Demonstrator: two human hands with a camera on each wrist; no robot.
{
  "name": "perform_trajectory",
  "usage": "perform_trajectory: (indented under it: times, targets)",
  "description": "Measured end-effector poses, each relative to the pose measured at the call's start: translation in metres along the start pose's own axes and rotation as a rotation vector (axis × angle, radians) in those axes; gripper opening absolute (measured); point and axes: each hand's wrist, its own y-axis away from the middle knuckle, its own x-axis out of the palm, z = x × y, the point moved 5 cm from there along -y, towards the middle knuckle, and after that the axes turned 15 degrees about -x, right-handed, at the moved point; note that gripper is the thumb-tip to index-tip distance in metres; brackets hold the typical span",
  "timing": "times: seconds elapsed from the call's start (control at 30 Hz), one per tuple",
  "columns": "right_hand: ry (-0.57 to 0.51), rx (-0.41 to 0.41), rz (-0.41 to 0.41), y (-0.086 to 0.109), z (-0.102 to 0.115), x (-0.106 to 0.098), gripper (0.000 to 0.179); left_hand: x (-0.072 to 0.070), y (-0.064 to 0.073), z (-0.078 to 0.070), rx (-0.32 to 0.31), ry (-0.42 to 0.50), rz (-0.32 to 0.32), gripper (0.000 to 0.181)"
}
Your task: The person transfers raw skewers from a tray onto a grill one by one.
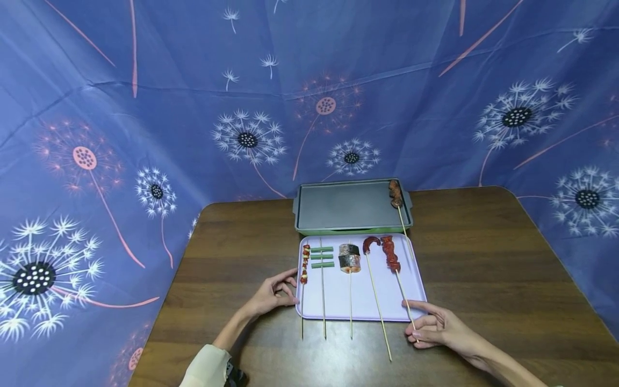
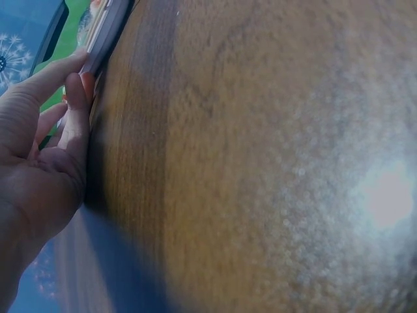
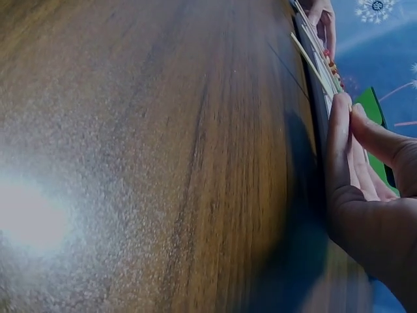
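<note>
A lilac tray [image 1: 333,309] carries several skewers. My left hand [image 1: 272,294] holds the tray's left edge near the front corner; in the left wrist view its thumb [image 2: 71,65] lies at the rim. With thumb and fingers, my right hand [image 1: 437,328] pinches the lower stick of a red meat skewer [image 1: 390,255], whose meat lies at the tray's right side. Left of it are a curled dark red skewer [image 1: 371,243], a skewer with two dark-skinned chunks [image 1: 350,258], a green-stick skewer [image 1: 322,257] and a thin red-and-yellow skewer [image 1: 304,263].
Behind the tray stands a grey rectangular griddle [image 1: 343,207] with a green base. A browned meat skewer [image 1: 395,194] lies at its right end, its stick reaching over the tray's right edge. The wooden table [image 1: 232,247] meets a blue dandelion-print cloth [image 1: 169,107].
</note>
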Motion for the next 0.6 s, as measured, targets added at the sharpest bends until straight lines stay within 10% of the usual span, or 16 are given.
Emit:
perform_trajectory:
  times: [0.6]
  targets:
    - [-0.149,-0.046,0.127,0.005,0.008,0.009,0.067,-0.001,0.000,0.001,-0.026,0.001,-0.013,0.082]
